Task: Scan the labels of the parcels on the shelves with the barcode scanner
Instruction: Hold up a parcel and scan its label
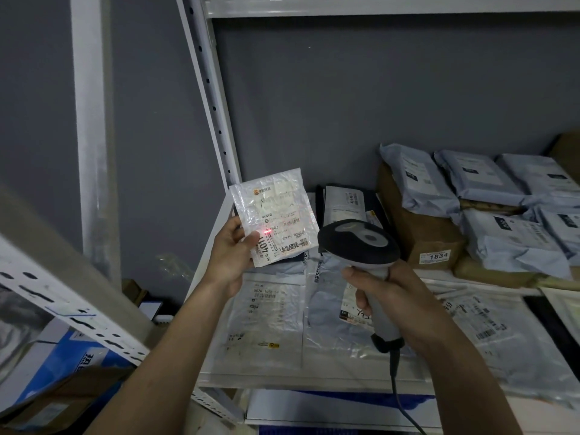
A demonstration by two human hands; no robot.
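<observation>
head view: left hand point(230, 255) holds parcel point(273, 217), label "4011".

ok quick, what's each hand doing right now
Left hand: holding up a small clear parcel, gripped at its lower left edge.
Right hand: wrapped round the barcode scanner handle, aimed at the parcel's label.

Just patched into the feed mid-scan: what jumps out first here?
A red scan dot glows on the label of a small clear parcel, held up at centre by the left hand. The right hand grips a corded scanner aimed at it. Behind on the shelf, grey mailers are stacked at right over a brown box tagged 1834.
</observation>
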